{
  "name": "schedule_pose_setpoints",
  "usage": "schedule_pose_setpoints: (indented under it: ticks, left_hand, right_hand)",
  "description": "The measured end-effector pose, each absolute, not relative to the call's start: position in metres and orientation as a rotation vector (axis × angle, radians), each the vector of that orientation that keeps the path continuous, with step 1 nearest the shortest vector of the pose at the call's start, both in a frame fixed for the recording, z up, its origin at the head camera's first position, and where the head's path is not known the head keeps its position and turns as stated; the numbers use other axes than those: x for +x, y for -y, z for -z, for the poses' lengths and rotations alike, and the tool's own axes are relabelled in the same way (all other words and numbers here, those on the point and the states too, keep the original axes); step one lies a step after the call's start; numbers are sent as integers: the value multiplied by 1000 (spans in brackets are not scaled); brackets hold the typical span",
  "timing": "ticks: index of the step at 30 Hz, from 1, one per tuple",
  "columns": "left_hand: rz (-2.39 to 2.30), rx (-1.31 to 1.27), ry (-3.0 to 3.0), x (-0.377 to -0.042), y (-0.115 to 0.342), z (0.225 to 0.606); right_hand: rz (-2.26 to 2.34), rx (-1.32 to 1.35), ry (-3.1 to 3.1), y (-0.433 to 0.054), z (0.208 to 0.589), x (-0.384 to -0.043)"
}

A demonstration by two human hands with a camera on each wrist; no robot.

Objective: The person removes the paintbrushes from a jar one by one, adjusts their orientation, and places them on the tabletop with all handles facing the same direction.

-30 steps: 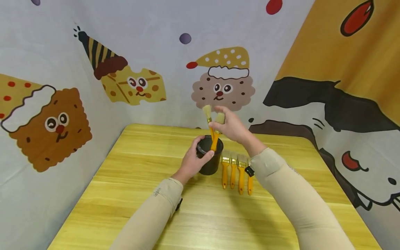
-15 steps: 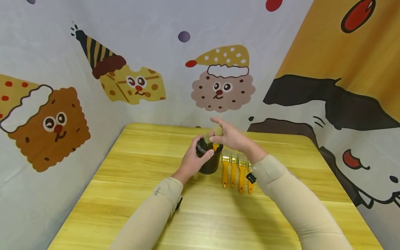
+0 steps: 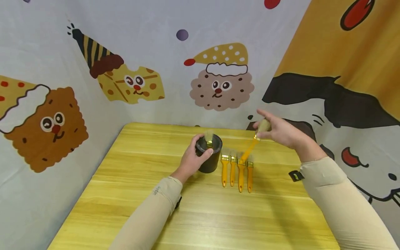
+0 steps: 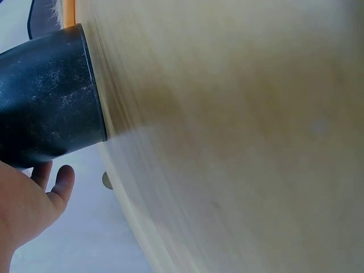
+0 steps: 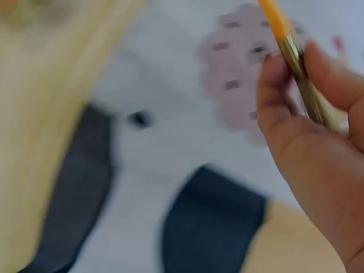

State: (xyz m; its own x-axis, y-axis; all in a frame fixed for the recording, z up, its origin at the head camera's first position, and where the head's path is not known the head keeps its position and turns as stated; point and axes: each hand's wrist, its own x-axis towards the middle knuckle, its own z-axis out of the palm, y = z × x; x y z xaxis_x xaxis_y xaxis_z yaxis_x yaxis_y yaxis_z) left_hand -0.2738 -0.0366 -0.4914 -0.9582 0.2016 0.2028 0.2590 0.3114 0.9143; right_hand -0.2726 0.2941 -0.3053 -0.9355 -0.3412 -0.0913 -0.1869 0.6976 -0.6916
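Note:
My left hand (image 3: pixel 194 158) grips a black cup (image 3: pixel 210 163) at its rim, the thumb over the near edge; the cup stands on the table. Inside the cup is one paintbrush (image 3: pixel 208 137), its pale bristles up and its handle hidden. Up and to the right, my right hand (image 3: pixel 279 131) pinches a second paintbrush (image 3: pixel 250 149) near its metal band, the yellow handle pointing down and left. In the right wrist view, thumb and finger close on that band (image 5: pixel 293 57). Several yellow-handled paintbrushes (image 3: pixel 240 177) lie in a row right of the cup.
The wooden table (image 3: pixel 140 208) has its far edge close to a white cloth backdrop (image 3: pixel 156 34) printed with cartoon food faces. The held brush's handle overlaps the row of brushes in the head view.
One brush has gone down into the cup, leaving its bristles above. My right hand has moved right, carrying the other brush out of the cup. The left hand keeps its grip.

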Motion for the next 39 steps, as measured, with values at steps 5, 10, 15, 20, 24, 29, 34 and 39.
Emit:
schedule_pose_setpoints:
  ticks: [5,10,15,20,24,29,34,39]
  left_hand:
    - [1749,-441,2493,-275,38,490]
    - [1762,-448,2497,-272,38,488]
    - [1773,-458,2489,-272,36,487]
    - [1766,-466,2481,-273,35,487]
    - [1771,-461,2482,-274,35,487]
    - [1780,-456,2490,-273,35,488]
    - [1772,-446,2502,-273,35,489]
    - [1765,-437,2504,-272,35,490]
  right_hand:
    - [909,-292,-2637,-337,363,-275]
    - [871,-218,-2646,-357,412,-283]
    - [868,-219,-2656,-359,442,-288]
    - [814,-232,-2698,-356,456,-289]
    - [772,-225,-2735,-354,464,-289]
    - [794,-214,-2756,-354,471,-288]
    - [818,-199,-2758,-354,477,-286]
    - [860,-184,-2739,-354,481,-285]
